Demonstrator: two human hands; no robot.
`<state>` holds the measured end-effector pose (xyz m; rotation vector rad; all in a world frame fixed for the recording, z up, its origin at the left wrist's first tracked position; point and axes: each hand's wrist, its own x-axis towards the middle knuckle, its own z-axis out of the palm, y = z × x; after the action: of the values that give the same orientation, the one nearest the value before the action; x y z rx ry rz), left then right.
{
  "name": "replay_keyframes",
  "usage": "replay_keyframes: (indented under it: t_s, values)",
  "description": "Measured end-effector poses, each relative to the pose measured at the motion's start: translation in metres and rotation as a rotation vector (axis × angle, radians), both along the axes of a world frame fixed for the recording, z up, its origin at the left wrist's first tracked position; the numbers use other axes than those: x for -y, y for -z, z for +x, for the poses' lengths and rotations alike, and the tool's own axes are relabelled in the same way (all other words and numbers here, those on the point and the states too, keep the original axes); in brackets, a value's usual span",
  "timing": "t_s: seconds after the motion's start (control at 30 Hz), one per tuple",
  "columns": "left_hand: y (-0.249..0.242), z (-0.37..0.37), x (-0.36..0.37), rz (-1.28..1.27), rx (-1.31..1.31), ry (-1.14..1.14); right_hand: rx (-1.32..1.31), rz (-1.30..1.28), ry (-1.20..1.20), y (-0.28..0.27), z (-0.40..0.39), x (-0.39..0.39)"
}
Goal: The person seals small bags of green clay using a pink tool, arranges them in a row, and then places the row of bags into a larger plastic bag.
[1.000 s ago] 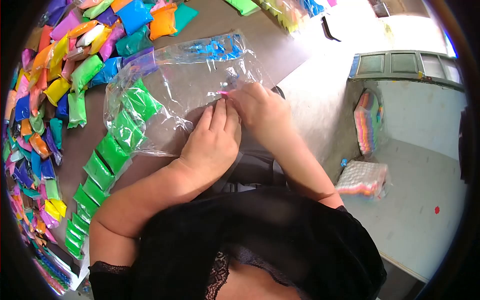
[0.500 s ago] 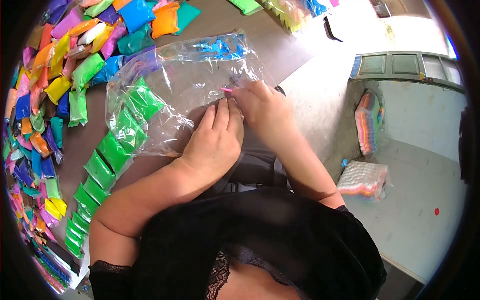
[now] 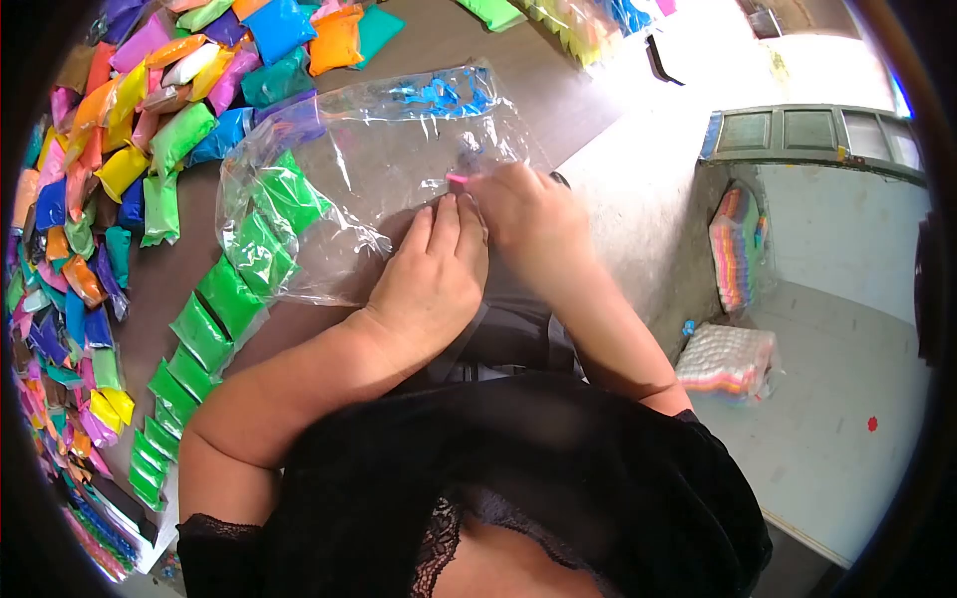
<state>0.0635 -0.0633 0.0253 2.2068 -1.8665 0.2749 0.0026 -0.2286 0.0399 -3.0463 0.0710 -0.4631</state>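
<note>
A large clear plastic bag (image 3: 374, 159) with blue print lies on the table before me. My left hand (image 3: 431, 261) rests on its near edge, fingers stretched out and flat. Beside it, my right hand (image 3: 538, 217) is closed, with a small pink strip (image 3: 458, 179) sticking out past its fingertips over the bag. The rest of that pink piece is hidden, and its kind cannot be told. A chain of green sachets (image 3: 231, 299) runs from inside the bag's left part down toward my left elbow.
Many coloured sachets (image 3: 122, 174) are heaped along the left of the brown table (image 3: 179, 284). More packets (image 3: 568, 35) lie at the far edge. On the right, bagged stacks in stripes (image 3: 733, 359) sit below table height, near a pale panel (image 3: 827, 399).
My right hand has shifted slightly and is a little blurred, the pink strip with it. The left hand stays nearly in place on the bag.
</note>
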Motion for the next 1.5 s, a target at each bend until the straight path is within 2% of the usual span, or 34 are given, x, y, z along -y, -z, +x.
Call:
replay_keyframes:
  t_s: [0.1,0.2,0.63,0.9,1.03,1.1,1.23,1.33,1.5]
  values:
    - [0.001,-0.001,0.0,-0.003,0.012,-0.01,0.034,0.054,-0.022,0.006,-0.003,-0.003]
    - [0.0,0.0,0.001,0.008,0.016,-0.01,0.038,0.026,0.037,0.003,0.0,-0.001]
    - [0.003,0.0,0.0,-0.025,-0.016,0.013,0.05,-0.02,-0.027,0.002,0.001,-0.003]
    - [0.002,0.0,0.001,0.011,0.088,-0.008,0.039,0.035,-0.042,0.003,-0.001,-0.003]
    - [-0.002,0.002,0.001,0.043,0.086,0.01,0.035,0.027,0.023,-0.001,0.003,0.0]
    - [0.001,0.0,0.0,0.044,0.062,0.014,0.025,0.058,-0.054,0.001,-0.002,-0.004]
    - [0.001,-0.001,0.001,0.014,0.061,-0.004,0.029,0.038,0.002,-0.001,0.003,0.001]
    - [-0.001,0.0,0.0,0.048,0.033,0.018,0.008,0.054,-0.073,-0.002,0.001,0.0]
    - [-0.001,0.0,0.001,0.046,0.057,0.001,0.043,0.026,-0.007,0.005,0.007,0.006]
